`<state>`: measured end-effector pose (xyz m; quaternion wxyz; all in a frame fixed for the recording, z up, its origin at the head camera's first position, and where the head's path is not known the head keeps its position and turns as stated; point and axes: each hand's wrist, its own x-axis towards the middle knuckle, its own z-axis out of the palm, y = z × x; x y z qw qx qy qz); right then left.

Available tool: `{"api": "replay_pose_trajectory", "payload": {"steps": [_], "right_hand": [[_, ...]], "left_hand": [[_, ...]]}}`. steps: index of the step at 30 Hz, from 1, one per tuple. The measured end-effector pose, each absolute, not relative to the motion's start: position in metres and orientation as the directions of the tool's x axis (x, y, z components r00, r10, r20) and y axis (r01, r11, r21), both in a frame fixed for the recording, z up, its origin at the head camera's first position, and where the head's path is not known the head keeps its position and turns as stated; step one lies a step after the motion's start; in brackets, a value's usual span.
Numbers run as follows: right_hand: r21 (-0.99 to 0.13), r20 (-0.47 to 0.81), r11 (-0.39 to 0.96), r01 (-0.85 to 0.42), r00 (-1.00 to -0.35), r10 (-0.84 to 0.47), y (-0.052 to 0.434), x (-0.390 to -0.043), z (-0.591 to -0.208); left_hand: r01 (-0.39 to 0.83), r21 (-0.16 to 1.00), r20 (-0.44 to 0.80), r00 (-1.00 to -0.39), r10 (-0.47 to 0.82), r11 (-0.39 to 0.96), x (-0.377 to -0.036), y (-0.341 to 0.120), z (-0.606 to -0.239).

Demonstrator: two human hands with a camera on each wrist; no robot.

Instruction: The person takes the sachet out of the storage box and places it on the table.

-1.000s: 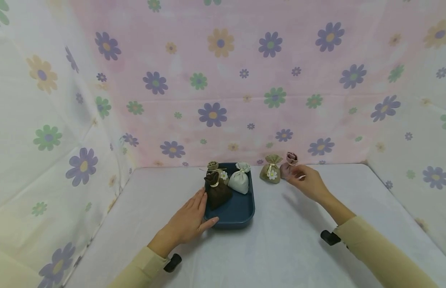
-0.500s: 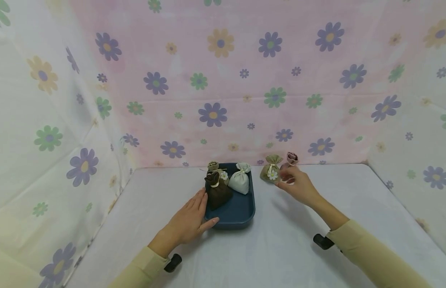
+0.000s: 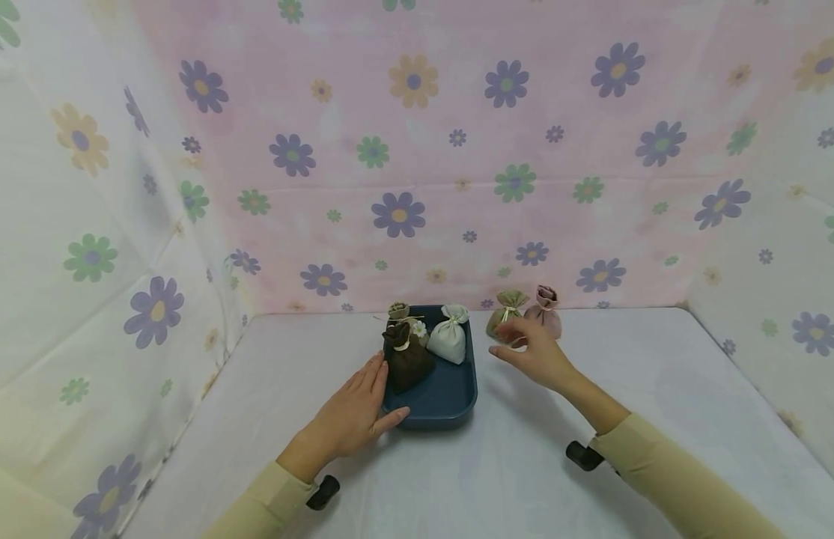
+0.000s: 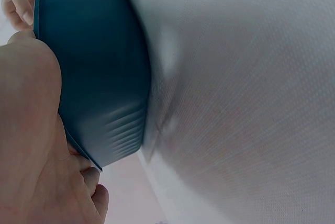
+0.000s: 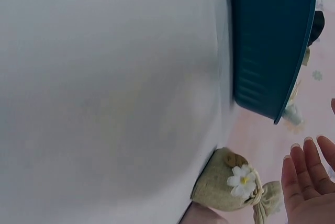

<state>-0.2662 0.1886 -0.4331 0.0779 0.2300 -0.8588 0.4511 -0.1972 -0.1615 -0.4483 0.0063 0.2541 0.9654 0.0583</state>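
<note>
left hand (image 3: pixel 352 419) flat, fingers straight against tray (image 3: pixel 451 400) left rim | right hand (image 3: pixel 534 355) loosely spread, holding nothing, at olive pouch (image 3: pixel 503 318) right of tray | pink pouch (image 3: pixel 546 314) just beyond olive | tray holds brown pouch (image 3: pixel 406 359), white pouch (image 3: pixel 447 337), a third behind | risk: fingers may topple olive pouch or nudge pink.

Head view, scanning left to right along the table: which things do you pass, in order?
left hand → dark brown pouch → white pouch → olive pouch → pink pouch. The first three sit at or in the blue tray.
</note>
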Motion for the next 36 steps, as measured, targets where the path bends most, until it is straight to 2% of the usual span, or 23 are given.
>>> {"api": "replay_pose_trajectory", "payload": {"steps": [22,36], "right_hand": [[-0.765,0.305,0.426,-0.483,-0.854,-0.421,0.147,-0.261,-0.437],[-0.709,0.345,0.428,-0.561,-0.804,-0.484,0.116,-0.267,-0.429]], "left_hand": [[0.485,0.119,0.010,-0.873,0.487,0.866,-0.197,-0.163,-0.449],[0.482,0.122,-0.009,-0.874,0.486,0.868,-0.200,-0.163,-0.450]]}}
